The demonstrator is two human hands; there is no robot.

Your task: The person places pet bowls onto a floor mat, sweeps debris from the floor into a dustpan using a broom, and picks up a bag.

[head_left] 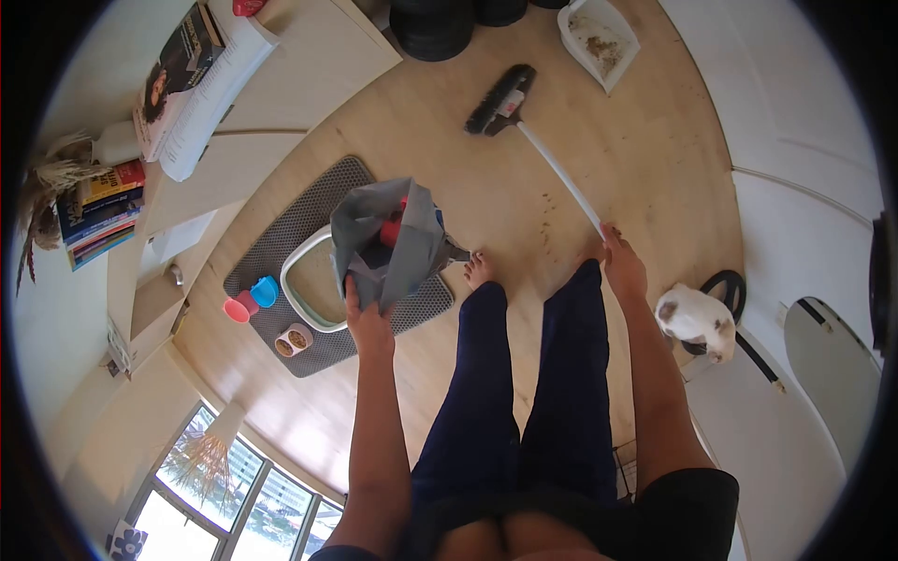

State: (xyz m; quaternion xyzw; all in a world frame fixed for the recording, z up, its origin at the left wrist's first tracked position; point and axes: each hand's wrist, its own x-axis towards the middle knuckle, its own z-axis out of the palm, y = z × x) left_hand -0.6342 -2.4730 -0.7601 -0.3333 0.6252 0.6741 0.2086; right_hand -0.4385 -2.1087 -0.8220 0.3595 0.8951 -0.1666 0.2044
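My left hand (370,323) is closed on the edge of a grey plastic bag (419,248), whose mouth gapes upward with something red inside. The bag hangs over a white-rimmed litter box (292,297) and hides part of it. In my right hand (624,266) is the white handle of a broom (559,171). Its dark bristle head rests on the wooden floor, out ahead of my feet. Small brown crumbs (546,224) are scattered on the floor between the broom handle and my bare left foot.
A white dustpan (613,70) with brown debris lies at the far right. The litter box stands on a grey mat (327,182) beside a food bowl (294,340) and blue and pink cups (265,292). A white-and-brown cat (694,316) is at right. Shelves with books (103,201) line the left.
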